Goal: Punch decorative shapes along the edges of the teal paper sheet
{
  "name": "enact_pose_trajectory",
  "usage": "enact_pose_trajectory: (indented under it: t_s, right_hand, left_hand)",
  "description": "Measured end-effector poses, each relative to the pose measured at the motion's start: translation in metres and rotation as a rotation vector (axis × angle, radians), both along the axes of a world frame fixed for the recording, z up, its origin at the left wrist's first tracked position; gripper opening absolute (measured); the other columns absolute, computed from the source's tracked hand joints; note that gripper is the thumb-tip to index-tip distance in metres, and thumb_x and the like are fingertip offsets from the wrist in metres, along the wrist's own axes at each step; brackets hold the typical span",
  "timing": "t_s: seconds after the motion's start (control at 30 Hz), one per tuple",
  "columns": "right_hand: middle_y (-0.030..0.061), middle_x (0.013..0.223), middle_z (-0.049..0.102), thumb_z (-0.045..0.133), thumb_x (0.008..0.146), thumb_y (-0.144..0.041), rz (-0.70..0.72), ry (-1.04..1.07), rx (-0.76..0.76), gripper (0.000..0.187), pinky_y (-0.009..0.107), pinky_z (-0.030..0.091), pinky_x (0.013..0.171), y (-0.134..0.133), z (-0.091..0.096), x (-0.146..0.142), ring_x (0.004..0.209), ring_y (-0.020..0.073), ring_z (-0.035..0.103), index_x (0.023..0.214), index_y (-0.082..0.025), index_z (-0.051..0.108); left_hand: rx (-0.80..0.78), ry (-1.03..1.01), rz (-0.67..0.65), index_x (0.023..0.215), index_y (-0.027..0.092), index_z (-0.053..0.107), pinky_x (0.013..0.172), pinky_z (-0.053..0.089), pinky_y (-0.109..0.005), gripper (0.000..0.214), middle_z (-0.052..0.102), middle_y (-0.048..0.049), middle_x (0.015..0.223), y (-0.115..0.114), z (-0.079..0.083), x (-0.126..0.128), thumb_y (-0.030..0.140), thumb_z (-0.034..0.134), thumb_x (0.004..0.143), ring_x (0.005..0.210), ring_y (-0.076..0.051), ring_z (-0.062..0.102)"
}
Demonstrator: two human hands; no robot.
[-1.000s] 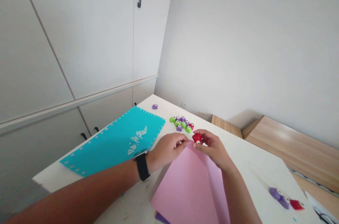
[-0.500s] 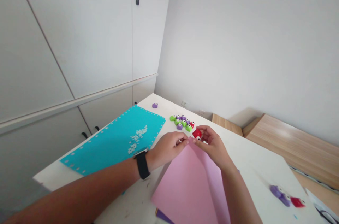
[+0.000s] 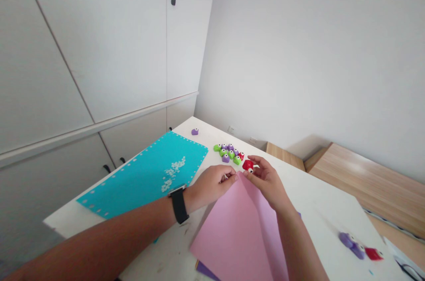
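Note:
My left hand [image 3: 214,182], with a dark watch on its wrist, pinches the far corner of a pink sheet of paper [image 3: 234,228]. Between the thumb and fingers of my right hand [image 3: 265,177] is a small red craft punch [image 3: 247,165] with a white button, held right at that corner. Whether the paper is inside the punch's slot I cannot tell. Just beyond, several green, purple and red punches [image 3: 229,152] stand in a cluster. To the left lies a turquoise sheet [image 3: 139,179] with small holes along its edges and a pale blossom pattern.
A lone purple punch [image 3: 195,131] stands near the far corner of the white table [image 3: 318,201]. Two purple punches [image 3: 352,245] and a red one [image 3: 374,254] lie at the right. White cabinets [image 3: 126,50] border the left, and a wooden surface [image 3: 368,183] is beyond the right edge.
My right hand has shifted very slightly, and the red punch sits a touch differently at the paper's corner. My left hand and the pink sheet stay nearly still.

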State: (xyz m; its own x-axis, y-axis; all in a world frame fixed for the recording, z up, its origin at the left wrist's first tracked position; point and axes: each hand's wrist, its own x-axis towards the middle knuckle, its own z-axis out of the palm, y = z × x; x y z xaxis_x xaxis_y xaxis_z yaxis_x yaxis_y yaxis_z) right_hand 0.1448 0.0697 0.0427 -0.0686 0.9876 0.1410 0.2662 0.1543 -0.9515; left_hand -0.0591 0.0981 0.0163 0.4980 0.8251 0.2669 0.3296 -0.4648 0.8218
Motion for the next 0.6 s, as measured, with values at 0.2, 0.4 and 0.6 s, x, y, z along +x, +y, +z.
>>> enact_pose_trajectory:
  t_s: [0.2, 0.4, 0.6]
  right_hand:
    - [0.0073, 0.106, 0.069, 0.072, 0.082, -0.043, 0.082, -0.098, 0.042, 0.041, 0.037, 0.052, 0.083, -0.001, -0.003, -0.003, 0.09, 0.0215, 0.064, 0.118, -0.025, 0.063]
    - [0.0072, 0.114, 0.067, 0.071, 0.084, -0.039, 0.102, -0.083, 0.02, 0.045, 0.036, 0.052, 0.082, 0.0, -0.009, -0.005, 0.088, 0.0194, 0.064, 0.125, -0.026, 0.059]
    - [0.007, 0.108, 0.07, 0.071, 0.084, -0.041, 0.116, -0.066, 0.003, 0.033, 0.036, 0.051, 0.082, 0.002, -0.011, -0.003, 0.092, 0.0213, 0.065, 0.111, -0.023, 0.066]
  left_hand:
    - [-0.065, -0.033, -0.052, 0.09, 0.02, 0.073, 0.062, 0.041, -0.027, 0.037, 0.069, -0.0032, 0.073, 0.001, -0.002, 0.002, 0.049, 0.051, 0.092, 0.067, -0.019, 0.059]
    - [-0.151, -0.044, -0.112, 0.089, 0.018, 0.071, 0.062, 0.042, -0.026, 0.039, 0.069, -0.0027, 0.075, 0.007, -0.012, 0.002, 0.053, 0.053, 0.091, 0.069, -0.018, 0.06]
    - [-0.289, -0.151, -0.194, 0.093, 0.015, 0.068, 0.065, 0.043, -0.027, 0.037, 0.068, -0.0039, 0.08, 0.018, -0.029, 0.004, 0.05, 0.058, 0.089, 0.073, -0.018, 0.061]
